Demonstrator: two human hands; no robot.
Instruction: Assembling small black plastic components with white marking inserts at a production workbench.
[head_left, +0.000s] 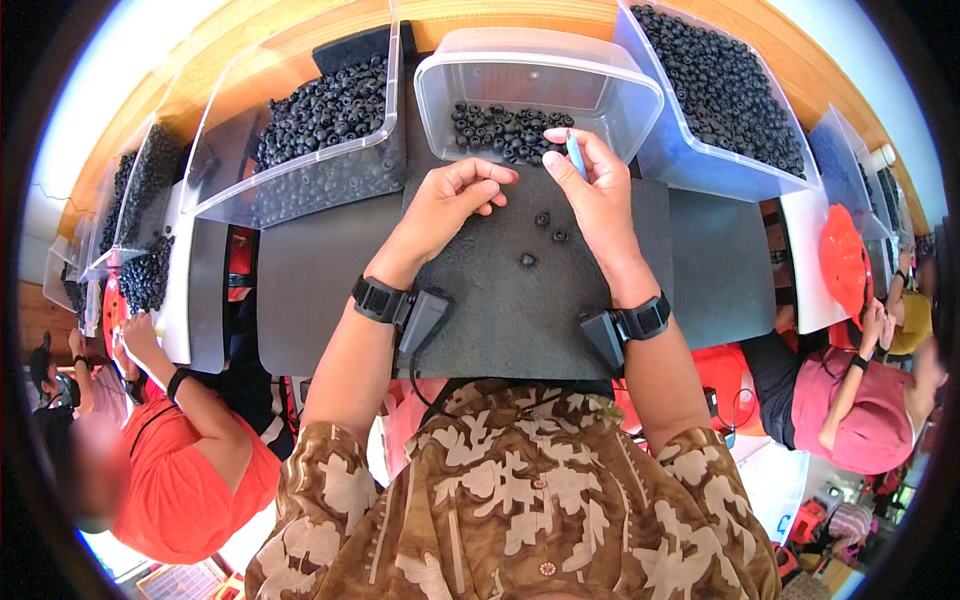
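Note:
My right hand (598, 190) pinches a slim light-blue tool (575, 153) between thumb and fingers, at the front rim of a clear plastic bin (540, 62). A modest heap of small black round pieces (500, 128) lies in that bin; some have a hole. To the left, my left hand (452, 205) is closed, its thumb against the curled fingers; anything held there is hidden. Below and between the hands, three loose black round pieces (541, 219) rest on the dark mat (520, 320). Each of my wrists wears a black strap with a small device.
Fuller clear bins of black pieces stand at left (300, 170) and right (705, 170). Dark table boards (720, 260) flank the mat. A red bowl-like thing (845, 260) is at the far right. People sit on both sides, including one in a red shirt (195, 480) at left.

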